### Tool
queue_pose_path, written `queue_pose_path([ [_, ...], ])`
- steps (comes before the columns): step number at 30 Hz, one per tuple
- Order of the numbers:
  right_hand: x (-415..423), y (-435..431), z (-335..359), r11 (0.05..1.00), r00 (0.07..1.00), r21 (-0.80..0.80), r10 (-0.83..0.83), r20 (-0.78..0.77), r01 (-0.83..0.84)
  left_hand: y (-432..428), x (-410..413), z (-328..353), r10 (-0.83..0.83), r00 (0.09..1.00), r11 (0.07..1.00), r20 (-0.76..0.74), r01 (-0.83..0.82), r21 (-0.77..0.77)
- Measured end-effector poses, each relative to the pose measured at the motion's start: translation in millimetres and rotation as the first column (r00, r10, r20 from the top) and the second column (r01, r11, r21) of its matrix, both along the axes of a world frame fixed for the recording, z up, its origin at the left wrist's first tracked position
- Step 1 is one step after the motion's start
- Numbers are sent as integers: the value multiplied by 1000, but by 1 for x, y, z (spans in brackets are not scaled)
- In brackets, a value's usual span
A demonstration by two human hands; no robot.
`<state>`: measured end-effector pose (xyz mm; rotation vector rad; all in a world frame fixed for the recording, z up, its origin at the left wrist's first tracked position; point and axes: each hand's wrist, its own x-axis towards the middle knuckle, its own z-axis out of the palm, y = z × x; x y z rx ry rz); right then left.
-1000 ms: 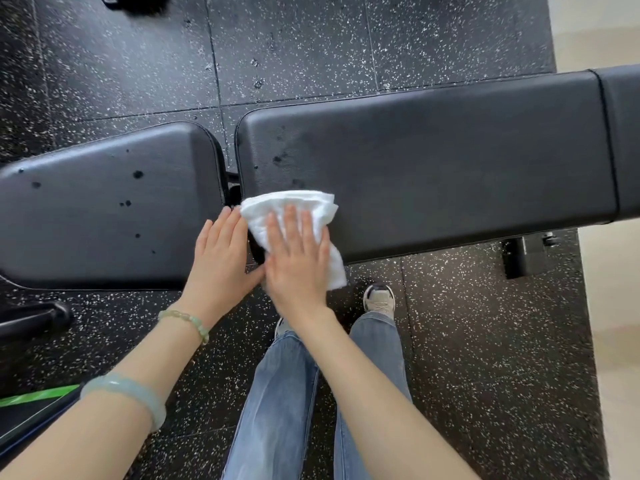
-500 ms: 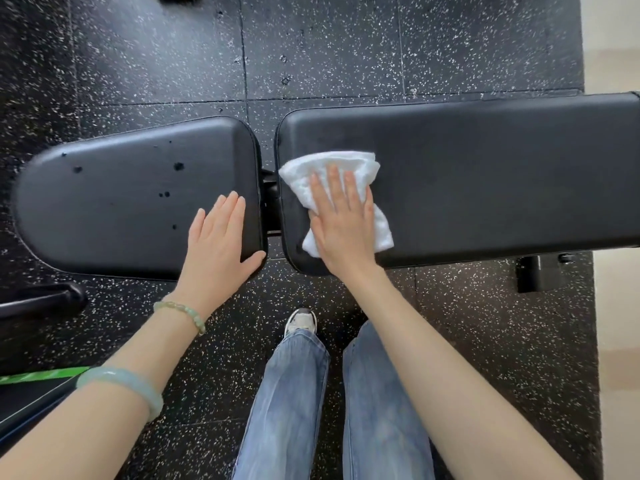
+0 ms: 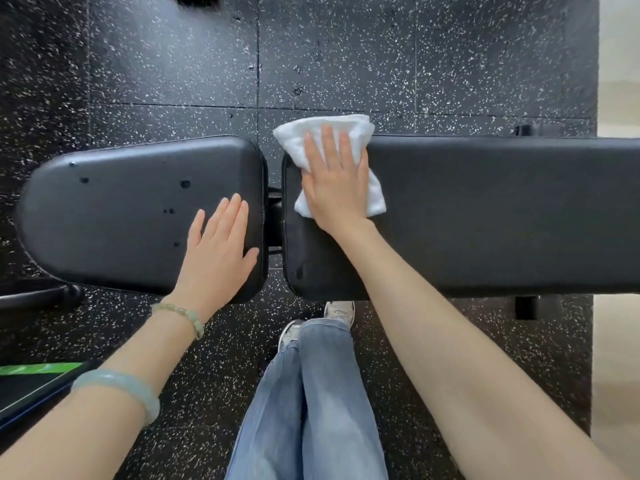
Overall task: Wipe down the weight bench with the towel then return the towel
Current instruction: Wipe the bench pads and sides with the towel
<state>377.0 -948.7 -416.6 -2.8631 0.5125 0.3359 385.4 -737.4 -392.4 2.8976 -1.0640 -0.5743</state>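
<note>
The weight bench [image 3: 450,258] stood on a black rubber floor [image 3: 415,57] flecked with white, its two black pads lying end to end with a narrow gap between them. On the short, rounded pad [image 3: 121,216], marked with a few dark spots, the left hand [image 3: 218,251] rested flat near the gap. On the long pad [image 3: 502,202] a folded white towel [image 3: 298,140] lay at the far corner beside the gap, reaching past the far edge, with the right hand [image 3: 336,188] pressed flat on it. Two shoes [image 3: 341,310] stood on the floor at the bench's near side.
</note>
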Motion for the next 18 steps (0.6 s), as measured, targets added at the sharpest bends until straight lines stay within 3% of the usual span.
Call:
queue_pose_path([
  [3,20,-11,3,999,999,-5,42,-16,-42,-3,-2,1,4,1000,1000,13,-5,22],
  [7,-20,-33,-5,997,992,-1,83,90,-83,-6,-3,5,13,1000,999,10,-14,46],
  [12,-62,-91,-11,998,995,-41,-49,87,53,-9,-3,3,26,1000,998,3,-26,63],
  [15,-47,-74,-5,985,985,-25,-167,33,168,-8,-4,0,46,999,998,2,-46,48],
  [18,-16,-39,1,999,999,20,-33,9,32,-8,-5,-1,53,999,998,-5,-53,27],
])
